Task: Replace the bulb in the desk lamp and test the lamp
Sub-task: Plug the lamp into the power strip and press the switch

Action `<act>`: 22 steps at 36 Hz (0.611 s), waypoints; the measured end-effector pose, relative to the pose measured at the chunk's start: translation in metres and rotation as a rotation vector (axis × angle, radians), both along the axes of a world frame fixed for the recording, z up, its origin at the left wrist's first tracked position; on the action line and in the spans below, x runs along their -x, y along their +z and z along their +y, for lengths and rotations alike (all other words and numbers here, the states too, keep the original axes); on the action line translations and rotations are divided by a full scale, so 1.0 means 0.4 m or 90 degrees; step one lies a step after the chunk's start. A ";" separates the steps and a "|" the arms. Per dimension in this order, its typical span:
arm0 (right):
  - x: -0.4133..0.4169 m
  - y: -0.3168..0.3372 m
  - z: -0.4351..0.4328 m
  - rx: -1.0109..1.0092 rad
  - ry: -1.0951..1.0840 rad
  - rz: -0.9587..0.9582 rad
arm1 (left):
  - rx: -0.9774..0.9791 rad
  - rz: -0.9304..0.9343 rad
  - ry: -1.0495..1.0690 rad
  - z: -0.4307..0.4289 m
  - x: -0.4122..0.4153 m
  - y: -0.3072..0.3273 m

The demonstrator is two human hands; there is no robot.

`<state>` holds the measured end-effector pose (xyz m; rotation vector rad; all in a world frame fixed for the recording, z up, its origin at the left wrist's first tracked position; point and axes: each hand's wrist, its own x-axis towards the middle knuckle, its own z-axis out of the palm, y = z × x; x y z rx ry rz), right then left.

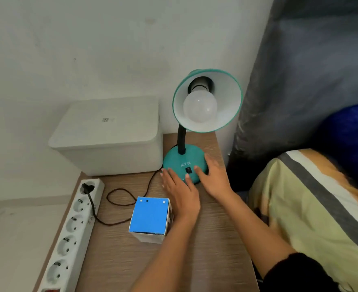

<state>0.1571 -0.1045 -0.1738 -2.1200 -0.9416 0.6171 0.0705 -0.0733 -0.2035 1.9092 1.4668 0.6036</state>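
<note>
A teal desk lamp stands at the back of the wooden table, its round base (189, 157) bearing a black rocker switch (188, 170). Its shade (226, 98) tilts toward me with a white bulb (200, 106) screwed in, unlit. My left hand (181, 191) lies flat with fingers spread at the front left of the base, fingertips touching it. My right hand (213, 178) rests open on the right side of the base. A blue-topped bulb box (150, 219) stands on the table just left of my left wrist.
A white power strip (72, 228) runs along the table's left edge with the lamp's plug (87, 188) in its far socket; the dark cord (119, 199) loops across the table (205, 249). A white lidded bin (110, 133) sits behind. A bed with striped cover (313, 207) lies right.
</note>
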 end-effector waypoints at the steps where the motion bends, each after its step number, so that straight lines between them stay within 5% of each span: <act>1: 0.003 -0.006 0.007 -0.003 -0.006 0.006 | 0.000 0.008 0.001 0.005 0.005 -0.006; 22: 0.008 -0.073 0.038 -0.174 -0.049 0.000 | -0.035 0.041 -0.027 0.011 0.031 -0.014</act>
